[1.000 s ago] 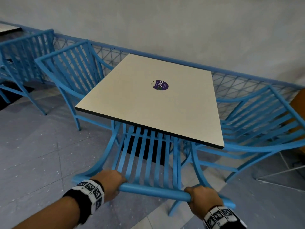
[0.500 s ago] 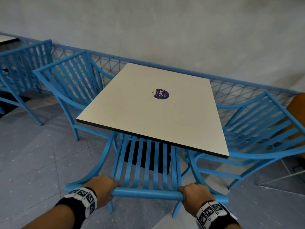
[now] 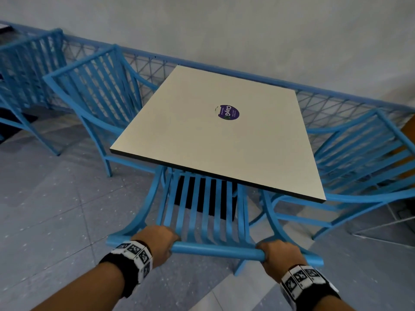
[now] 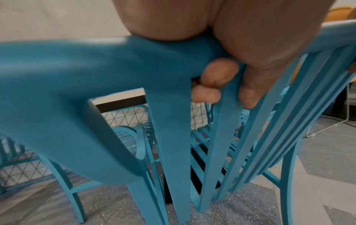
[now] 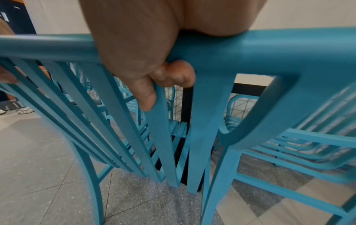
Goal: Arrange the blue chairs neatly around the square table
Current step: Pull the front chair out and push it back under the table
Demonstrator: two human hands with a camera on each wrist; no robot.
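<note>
Matt blue chair (image 3: 208,223), smooth tabletop (image 3: 202,135)

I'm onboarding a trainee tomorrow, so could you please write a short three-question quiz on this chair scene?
1. True or false: both hands grip the near chair's top rail.
2. What lies on the square table? A) a purple round sticker B) a cup C) a tray
3. Fill in: the near chair's seat sits ___ the tabletop.

Key: 1 true, left hand and right hand both grip it; 2 A, the sticker; 3 under.
</note>
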